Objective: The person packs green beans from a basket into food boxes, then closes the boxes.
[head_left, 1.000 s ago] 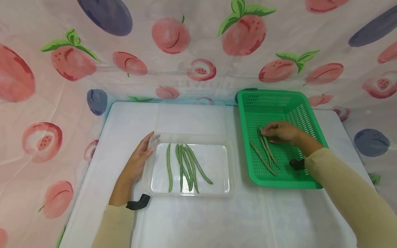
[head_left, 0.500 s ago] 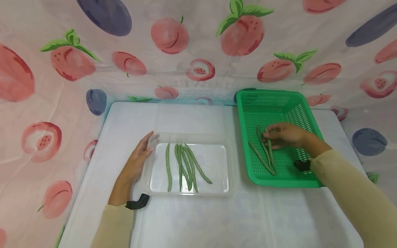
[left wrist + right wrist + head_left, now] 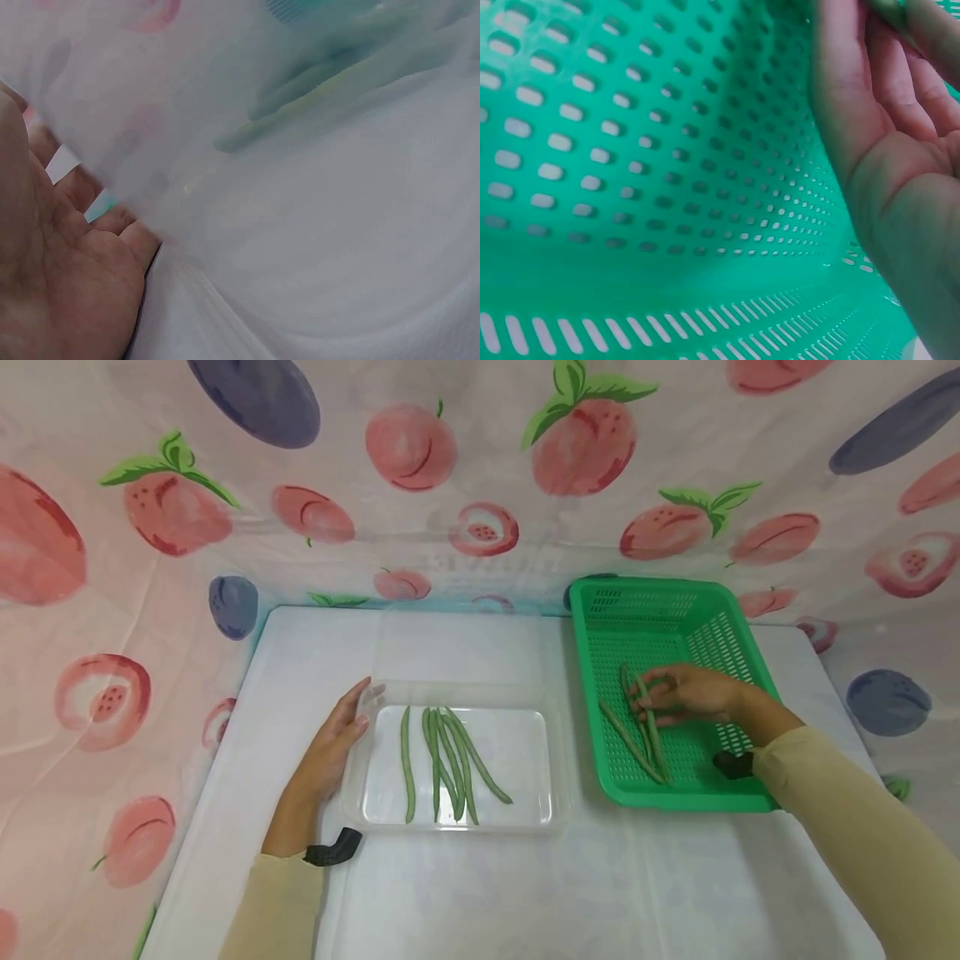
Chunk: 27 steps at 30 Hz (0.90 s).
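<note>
In the head view my right hand (image 3: 693, 695) is inside a green plastic basket (image 3: 693, 800) and pinches a green bean (image 3: 654, 745) between thumb and fingers. The bean's upper end is tilted up, and its lower end lies near the others. Two more beans rest on the basket floor, one of them the leftmost bean (image 3: 626, 735). My left hand (image 3: 330, 747) lies against the left wall of a clear plastic container (image 3: 525, 693), fingers fairly straight. Several green beans (image 3: 457, 760) lie lengthwise inside it. The left wrist view shows the palm (image 3: 67, 285) beside the cloudy wall.
A white table (image 3: 480, 893) carries both vessels, the basket to the right of the container. Behind the container lies a faint transparent sheet or lid (image 3: 457, 643). A fruit-printed cloth (image 3: 315, 460) hangs at the back and sides.
My right hand has taken a green bean and drawn it slightly to the right and toward me, apart from the bean beside it. The left hand has stayed at the container.
</note>
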Motion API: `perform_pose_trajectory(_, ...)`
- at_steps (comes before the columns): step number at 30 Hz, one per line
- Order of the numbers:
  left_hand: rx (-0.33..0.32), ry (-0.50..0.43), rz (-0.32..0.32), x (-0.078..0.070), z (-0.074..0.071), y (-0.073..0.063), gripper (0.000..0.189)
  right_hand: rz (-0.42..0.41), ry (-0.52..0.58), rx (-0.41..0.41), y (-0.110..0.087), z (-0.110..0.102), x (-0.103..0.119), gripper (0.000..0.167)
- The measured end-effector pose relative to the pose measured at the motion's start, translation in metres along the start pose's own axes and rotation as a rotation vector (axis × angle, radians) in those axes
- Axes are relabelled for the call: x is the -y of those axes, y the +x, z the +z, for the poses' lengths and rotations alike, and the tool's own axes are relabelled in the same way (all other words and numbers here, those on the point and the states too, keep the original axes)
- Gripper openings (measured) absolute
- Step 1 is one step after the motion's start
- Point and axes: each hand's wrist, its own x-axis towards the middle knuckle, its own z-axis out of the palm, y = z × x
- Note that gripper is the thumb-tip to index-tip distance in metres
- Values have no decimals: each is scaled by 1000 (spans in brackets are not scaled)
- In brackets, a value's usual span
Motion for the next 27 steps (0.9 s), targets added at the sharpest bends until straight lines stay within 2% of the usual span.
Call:
perform_pose_trajectory(8, 5, -23, 19, 2, -1, 1, 59, -96, 46, -36, -5, 4, 9, 51)
perform_pose_trajectory(16, 1, -31, 6, 1, 0, 0, 58, -104, 22, -88, -14, 14, 24, 60)
perform_pose_trajectory(21, 0, -24, 5, -1, 1, 1, 58, -122, 28, -104, -19, 20, 33, 51)
perform_pose_trajectory(27, 5, -40, 5, 0, 0, 0, 58, -183, 55, -79, -22, 34, 44, 40)
